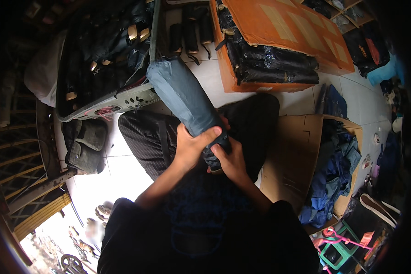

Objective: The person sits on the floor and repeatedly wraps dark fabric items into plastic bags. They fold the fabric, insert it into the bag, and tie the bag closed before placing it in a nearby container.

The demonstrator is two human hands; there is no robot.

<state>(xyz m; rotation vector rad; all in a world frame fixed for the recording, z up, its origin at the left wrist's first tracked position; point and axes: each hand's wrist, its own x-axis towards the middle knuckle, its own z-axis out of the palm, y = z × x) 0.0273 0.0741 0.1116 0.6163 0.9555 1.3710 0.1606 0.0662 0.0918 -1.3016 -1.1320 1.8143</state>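
A folded umbrella [180,89], a long roll of smooth grey-blue cloth, slants up and left over my lap. My left hand [192,144] is wrapped round its lower part, thumb lying across the cloth. Just below and to the right, my right hand [229,160] closes on the darker, gathered lower end. The two thumbs are near each other. Some fingers of both hands are hidden behind the roll. Its far end reaches the near right corner of a grey plastic crate [129,99]; whether it touches cannot be told.
Black rolled bundles fill the crate. Several black rolls [190,36] with straps lie on the white tiles beside an orange carton [297,29] of plastic-wrapped rolls. An open cardboard box [290,155] holds blue cloth at right. Grey pouches [87,145] lie left of my knee [141,141].
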